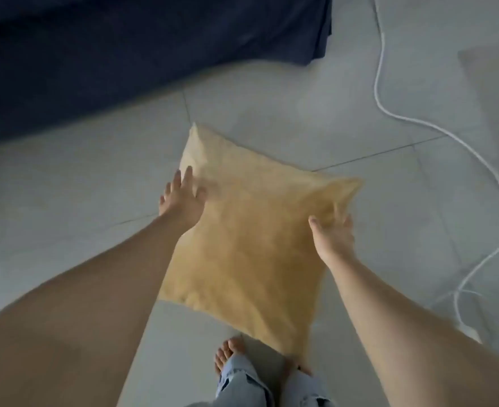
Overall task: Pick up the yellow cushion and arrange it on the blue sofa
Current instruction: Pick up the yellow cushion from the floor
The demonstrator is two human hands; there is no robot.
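Left hand: the left hand [183, 198] is spread, fingers apart, at the left edge of the yellow cushion [248, 239] — touching or just short of it, I cannot tell which through the blur; nothing is gripped.
Right hand: the right hand [331, 235] is likewise spread, thumb out, at the cushion's right edge below its right corner; it clasps nothing yet.
Cushion: it lies flat on the tiled floor [66, 186], set cornerwise, one corner near the person's bare feet [230, 352].
Handling: it looks soft, plump and light — likely to sag if taken by one corner, and unlikely to slip or break.
Where to hold: I judge the two opposite edges, where the hands are, the best place; pressed inward, the filling should give and hold.
Sofa: the blue sofa [110, 54] stands beyond the cushion's far corner, apart from it.
Cable: a white cable [474, 154] trails on the floor to the cushion's right, well apart.
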